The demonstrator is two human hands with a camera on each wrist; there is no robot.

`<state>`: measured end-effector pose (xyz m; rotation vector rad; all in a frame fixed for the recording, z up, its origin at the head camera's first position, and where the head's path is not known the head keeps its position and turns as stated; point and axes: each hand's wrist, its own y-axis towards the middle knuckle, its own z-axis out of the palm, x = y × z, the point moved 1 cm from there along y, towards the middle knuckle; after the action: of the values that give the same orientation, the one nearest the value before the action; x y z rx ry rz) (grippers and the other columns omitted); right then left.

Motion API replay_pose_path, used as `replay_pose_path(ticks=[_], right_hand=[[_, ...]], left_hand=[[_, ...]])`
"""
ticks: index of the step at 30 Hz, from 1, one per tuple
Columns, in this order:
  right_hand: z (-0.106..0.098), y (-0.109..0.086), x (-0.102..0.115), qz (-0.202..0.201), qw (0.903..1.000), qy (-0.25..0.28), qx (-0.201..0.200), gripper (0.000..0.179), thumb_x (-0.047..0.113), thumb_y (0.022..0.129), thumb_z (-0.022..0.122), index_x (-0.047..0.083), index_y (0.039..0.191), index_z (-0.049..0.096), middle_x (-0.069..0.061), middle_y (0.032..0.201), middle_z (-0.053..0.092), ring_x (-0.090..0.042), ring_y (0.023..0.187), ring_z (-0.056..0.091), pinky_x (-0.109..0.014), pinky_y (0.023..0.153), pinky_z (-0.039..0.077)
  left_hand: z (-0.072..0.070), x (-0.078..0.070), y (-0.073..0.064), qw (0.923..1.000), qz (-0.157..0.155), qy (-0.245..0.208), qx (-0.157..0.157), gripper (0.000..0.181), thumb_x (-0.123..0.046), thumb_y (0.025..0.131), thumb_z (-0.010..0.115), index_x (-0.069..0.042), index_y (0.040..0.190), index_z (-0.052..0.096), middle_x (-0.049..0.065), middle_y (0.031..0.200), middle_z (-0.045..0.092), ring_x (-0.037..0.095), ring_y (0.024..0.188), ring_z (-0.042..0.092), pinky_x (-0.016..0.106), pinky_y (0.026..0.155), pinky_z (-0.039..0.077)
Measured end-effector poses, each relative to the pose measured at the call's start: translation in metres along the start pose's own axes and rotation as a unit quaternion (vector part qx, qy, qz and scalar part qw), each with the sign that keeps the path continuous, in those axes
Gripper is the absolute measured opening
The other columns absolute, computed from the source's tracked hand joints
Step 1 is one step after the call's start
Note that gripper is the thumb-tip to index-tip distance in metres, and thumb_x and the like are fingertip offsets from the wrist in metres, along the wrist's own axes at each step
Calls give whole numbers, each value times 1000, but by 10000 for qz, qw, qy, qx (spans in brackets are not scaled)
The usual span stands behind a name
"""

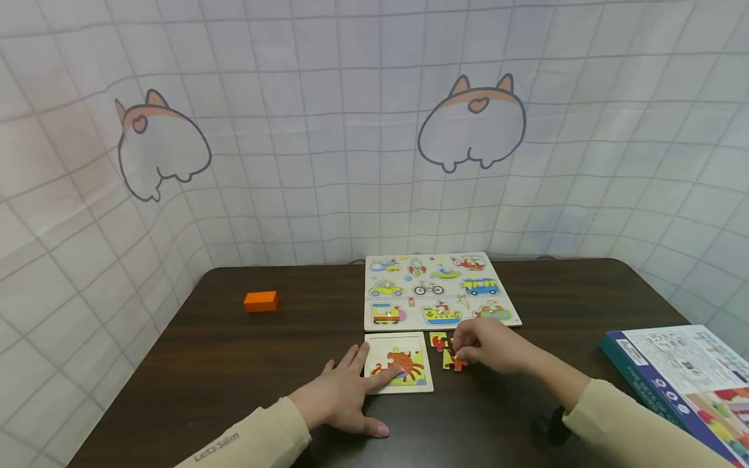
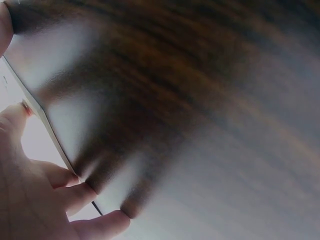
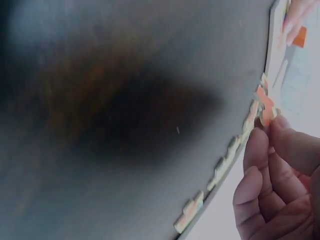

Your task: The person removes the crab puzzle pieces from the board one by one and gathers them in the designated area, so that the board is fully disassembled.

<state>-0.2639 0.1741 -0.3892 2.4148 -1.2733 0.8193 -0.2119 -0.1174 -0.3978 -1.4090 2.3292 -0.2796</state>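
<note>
A small framed jigsaw with a red-orange crab picture lies on the table. My left hand is spread over its left side, index finger reaching onto the crab. In the left wrist view, fingertips extend past the jigsaw's edge. Between thumb and fingertips, my right hand pinches an orange-and-yellow puzzle piece, seen in the right wrist view. Beside the frame lie loose pieces, including a yellow-and-red one; the right hand partly hides others.
Behind the jigsaw lies a larger board of vehicle pictures. An orange block sits at the left of the table. At the right edge is a printed box. A white grid-patterned cloth hangs around the back.
</note>
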Motion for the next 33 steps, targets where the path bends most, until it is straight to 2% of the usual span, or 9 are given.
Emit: replay_pose_path(ticks=[4,5,9,11,14,19,26,33], right_hand=[[7,3,2,-35,9998,96,195,7,11,95,72,10,91,65,6,81,70,-4,70,56,-23,65,47],[8,4,2,-42,9998,62,204,7,11,95,72,10,92,65,6,81,70,-4,70,55,-22,65,47],[10,7,3,18,9995,-307,83,6,10,94,72,11,94,67,7,84,69,-4,74,55,-24,69,48],[10,6,4,-26,9986,-524,8,6,9,93,73,10,96,68,6,86,69,-5,75,54,-24,70,49],[10,3,5,-3,9978,-655,28,13,16,90,78,10,97,69,6,84,67,-4,73,54,-24,68,48],[13,2,7,184,9970,-727,169,25,28,86,84,12,95,66,8,75,59,-5,66,49,-23,62,42],[17,5,8,295,9948,-968,126,21,24,87,83,13,92,65,8,70,57,-5,62,48,-23,60,41],[17,8,8,435,9943,-960,137,23,24,87,83,13,94,65,7,72,57,-7,64,49,-24,61,42]], left_hand=[[2,1,-1,10000,-6,-53,1,89,-64,82,75,-51,157,29,19,171,11,39,158,14,70,118,25],[8,6,3,10000,23,-85,-14,89,-66,82,74,-55,156,27,18,171,11,39,158,14,70,117,24],[15,11,9,9999,28,-137,-4,90,-69,80,74,-59,155,24,17,172,9,39,159,13,71,117,24],[14,11,9,9999,34,-137,-22,91,-70,80,74,-59,155,24,18,172,9,39,159,13,71,117,24],[4,2,-1,10000,-1,-69,-26,90,-64,81,76,-51,157,29,19,171,11,40,158,14,71,117,25],[1,0,-2,10000,-8,9,-48,90,-64,82,75,-49,158,30,20,171,12,40,158,15,70,117,25],[1,1,0,10000,11,16,-48,89,-65,82,75,-50,157,31,19,171,12,40,158,15,70,117,25],[2,1,2,10000,18,48,-30,89,-65,82,75,-50,157,30,19,171,12,40,158,15,70,117,25]])
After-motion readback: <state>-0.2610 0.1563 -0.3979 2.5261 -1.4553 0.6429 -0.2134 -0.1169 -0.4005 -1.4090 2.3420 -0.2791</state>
